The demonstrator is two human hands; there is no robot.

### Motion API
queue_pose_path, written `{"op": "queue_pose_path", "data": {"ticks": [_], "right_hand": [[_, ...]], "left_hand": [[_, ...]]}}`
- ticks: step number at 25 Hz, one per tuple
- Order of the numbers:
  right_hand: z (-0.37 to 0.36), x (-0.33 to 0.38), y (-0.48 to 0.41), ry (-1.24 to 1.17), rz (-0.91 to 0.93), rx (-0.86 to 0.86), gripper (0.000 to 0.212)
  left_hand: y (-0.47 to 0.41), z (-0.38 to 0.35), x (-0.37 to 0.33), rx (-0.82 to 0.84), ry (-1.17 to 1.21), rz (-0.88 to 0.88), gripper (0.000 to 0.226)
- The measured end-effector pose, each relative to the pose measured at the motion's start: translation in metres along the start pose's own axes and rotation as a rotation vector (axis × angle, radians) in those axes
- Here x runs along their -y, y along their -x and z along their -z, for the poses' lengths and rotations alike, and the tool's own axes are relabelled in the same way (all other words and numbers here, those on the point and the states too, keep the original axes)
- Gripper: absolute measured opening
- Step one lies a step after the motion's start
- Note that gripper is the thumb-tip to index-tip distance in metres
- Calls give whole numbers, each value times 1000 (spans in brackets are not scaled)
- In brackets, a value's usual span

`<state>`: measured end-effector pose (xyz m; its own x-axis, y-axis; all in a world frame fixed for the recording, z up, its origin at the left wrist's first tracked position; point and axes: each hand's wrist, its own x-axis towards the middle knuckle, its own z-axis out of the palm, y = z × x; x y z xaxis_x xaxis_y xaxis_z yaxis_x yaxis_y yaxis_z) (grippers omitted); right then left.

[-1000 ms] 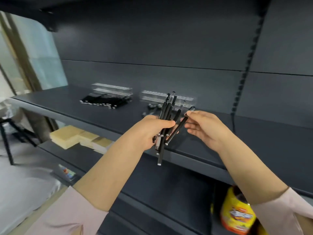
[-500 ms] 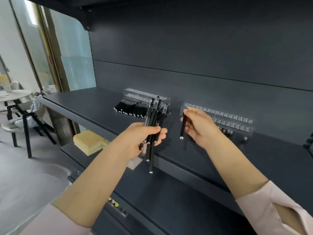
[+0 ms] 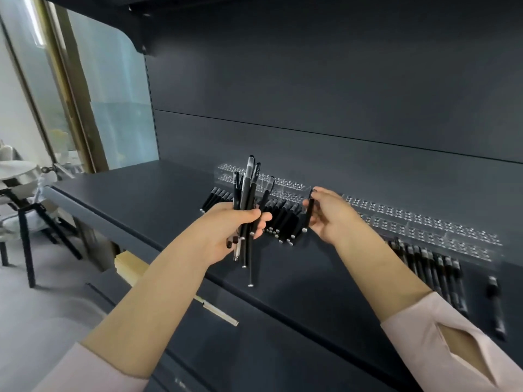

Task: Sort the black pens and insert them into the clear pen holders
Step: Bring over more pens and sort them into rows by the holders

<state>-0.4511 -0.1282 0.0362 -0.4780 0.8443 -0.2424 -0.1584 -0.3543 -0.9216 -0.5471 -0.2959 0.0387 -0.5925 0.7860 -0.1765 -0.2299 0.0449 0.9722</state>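
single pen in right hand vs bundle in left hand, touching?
Apart. Head view: the single pen, pinched by the right hand, stands clear of the bundle in the left hand; shelved pens show through the gap.

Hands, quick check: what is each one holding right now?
Left hand: grips a bundle of black pens.
Right hand: pinches a single black pen.

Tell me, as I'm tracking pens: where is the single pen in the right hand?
Head view, near centre: the single pen is pinched upright by the right hand, above the shelf, just right of the bundle in the left hand.
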Motion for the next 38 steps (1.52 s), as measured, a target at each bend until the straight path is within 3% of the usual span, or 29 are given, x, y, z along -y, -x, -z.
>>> {"op": "queue_pose_path", "data": {"ticks": [6,11,15,21,26,30,33,38], "right_hand": [[-36,-14,-32,353,172,-59,26],[-64,-26,-56,713,334,-273,26],[-81,-40,-70,830,357,-365,27],[-90,-59,-86,1249,474,-476,15],[-84,-63,-89,1199,527,-451,13],[-80,-54,-81,890,541,-508,21],[-86,-49,-73,549,444,-352,18],[-98,-48,-71,183,347,-150,11]], "left_hand": [[-90,28,-18,67,-102,-30,14],[-157,47,-37,212,-149,-35,15],[-187,54,-34,300,-216,-14,10],[-215,72,-23,407,-150,54,19],[-217,76,-19,385,-122,68,16],[-213,79,-20,384,-148,98,12],[-207,79,-23,503,-196,72,13],[-201,79,-24,613,-256,1,17]]}}
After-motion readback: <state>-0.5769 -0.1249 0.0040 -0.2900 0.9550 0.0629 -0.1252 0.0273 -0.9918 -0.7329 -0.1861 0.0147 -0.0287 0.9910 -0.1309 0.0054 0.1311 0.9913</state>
